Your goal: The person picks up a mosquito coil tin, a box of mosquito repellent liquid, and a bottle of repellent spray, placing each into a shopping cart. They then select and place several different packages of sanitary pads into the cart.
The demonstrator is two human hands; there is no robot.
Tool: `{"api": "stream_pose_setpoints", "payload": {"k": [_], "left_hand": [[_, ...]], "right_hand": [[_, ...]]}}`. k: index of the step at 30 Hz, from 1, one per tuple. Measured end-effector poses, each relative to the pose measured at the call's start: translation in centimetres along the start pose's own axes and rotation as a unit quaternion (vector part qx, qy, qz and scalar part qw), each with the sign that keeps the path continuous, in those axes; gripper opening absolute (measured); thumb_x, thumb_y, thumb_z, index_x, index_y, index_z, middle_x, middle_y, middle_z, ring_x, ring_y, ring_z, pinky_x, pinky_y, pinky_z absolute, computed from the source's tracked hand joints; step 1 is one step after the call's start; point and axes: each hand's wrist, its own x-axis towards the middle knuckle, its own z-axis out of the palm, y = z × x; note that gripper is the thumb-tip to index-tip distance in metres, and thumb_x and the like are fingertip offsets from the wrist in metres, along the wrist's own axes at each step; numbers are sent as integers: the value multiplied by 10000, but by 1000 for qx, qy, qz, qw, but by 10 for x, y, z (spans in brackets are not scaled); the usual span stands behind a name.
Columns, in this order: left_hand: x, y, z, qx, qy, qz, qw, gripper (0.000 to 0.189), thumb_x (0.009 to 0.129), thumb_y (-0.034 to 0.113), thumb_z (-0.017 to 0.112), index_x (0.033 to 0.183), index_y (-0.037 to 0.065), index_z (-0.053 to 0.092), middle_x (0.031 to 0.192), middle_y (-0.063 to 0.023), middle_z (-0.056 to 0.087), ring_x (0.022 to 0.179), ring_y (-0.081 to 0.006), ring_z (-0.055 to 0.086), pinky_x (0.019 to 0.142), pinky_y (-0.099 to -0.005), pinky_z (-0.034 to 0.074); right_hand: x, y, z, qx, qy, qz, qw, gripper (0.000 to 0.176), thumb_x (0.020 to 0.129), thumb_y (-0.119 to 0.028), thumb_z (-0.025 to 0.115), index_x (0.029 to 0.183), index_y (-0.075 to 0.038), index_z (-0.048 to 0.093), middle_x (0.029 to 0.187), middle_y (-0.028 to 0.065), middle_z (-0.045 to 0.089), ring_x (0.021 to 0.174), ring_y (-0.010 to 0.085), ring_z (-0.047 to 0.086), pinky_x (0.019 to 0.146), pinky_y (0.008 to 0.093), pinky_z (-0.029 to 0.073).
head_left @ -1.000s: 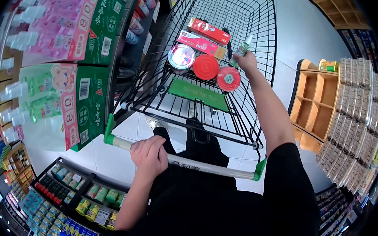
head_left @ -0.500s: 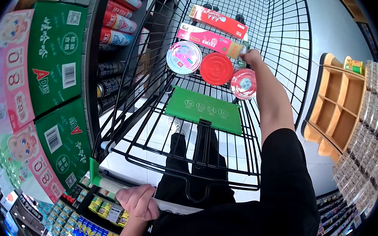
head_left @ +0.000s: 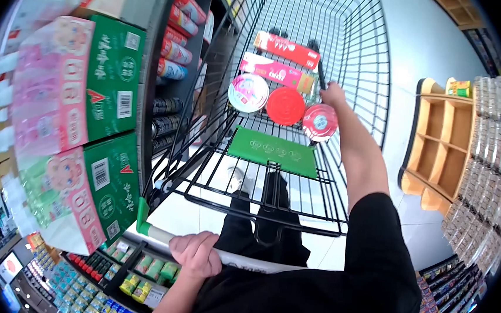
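My left hand (head_left: 196, 253) is wrapped round the handle bar (head_left: 159, 234) of a black wire shopping cart (head_left: 269, 220). Inside the cart, my right hand (head_left: 333, 95) is closed on a dark, stick-like thing (head_left: 322, 75) beside the boxes; its lower part is hidden. A red box (head_left: 288, 49) and a pink box (head_left: 276, 72) lie across the basket. Nearer to me are a white round lid (head_left: 248, 93), a red lid (head_left: 285, 106) and a pink-red lid (head_left: 320, 122). The green seat flap (head_left: 272, 152) lies closer to the handle.
Green and pink drink cartons (head_left: 113, 81) are stacked at the left, beside a dark shelf with red cans (head_left: 177, 52). A wooden display rack (head_left: 441, 142) stands at the right, next to clear-wrapped packs (head_left: 485, 169). Small tins fill shelves at the lower left.
The shelves and cartons at the left have shifted right in view. My right hand sits slightly lower, and the dark stick-like thing now shows above it. My left hand stays on the handle.
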Motion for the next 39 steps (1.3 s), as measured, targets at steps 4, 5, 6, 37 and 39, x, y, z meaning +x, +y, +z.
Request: {"api": "stream_pose_setpoints", "payload": {"k": [4, 5, 6, 37, 39], "left_hand": [[2, -3, 4, -28, 48, 2, 998, 249, 649, 69, 582, 843, 130, 726, 821, -14, 711, 727, -214, 625, 783, -371, 407], [2, -5, 4, -28, 55, 4, 998, 241, 653, 73, 592, 842, 143, 724, 831, -8, 715, 739, -213, 633, 792, -373, 413], [0, -6, 4, -20, 88, 6, 996, 241, 653, 73, 592, 842, 143, 724, 831, -8, 715, 739, -213, 633, 792, -373, 413], [90, 26, 33, 40, 2, -42, 998, 139, 799, 205, 611, 828, 125, 721, 822, -44, 706, 837, -250, 661, 833, -429, 452], [106, 28, 44, 23, 30, -31, 999, 109, 791, 200, 619, 788, 130, 702, 799, -39, 700, 816, -244, 655, 816, -429, 452]], "right_hand": [[-74, 1, -71, 34, -14, -44, 998, 661, 845, -451, 729, 1282, 35, 629, 1289, 284, 648, 1234, 418, 612, 1052, 459, 495], [-97, 0, -84, 16, -23, -58, 998, 688, 851, -481, 731, 1312, 17, 622, 1295, 284, 648, 1228, 417, 620, 1046, 452, 498], [-153, -27, -129, 22, -70, -52, 996, 690, 864, -471, 731, 1361, -9, 600, 1290, 272, 657, 1217, 410, 632, 1037, 441, 502], [-427, -36, -154, 128, 288, -234, 920, 252, 843, -71, 665, 1089, -21, 654, 1228, 166, 644, 1170, 372, 601, 1014, 440, 484], [-409, -34, -165, 119, 279, -227, 925, 249, 845, -75, 665, 1090, -26, 652, 1241, 160, 638, 1178, 370, 596, 1020, 439, 482]]}}
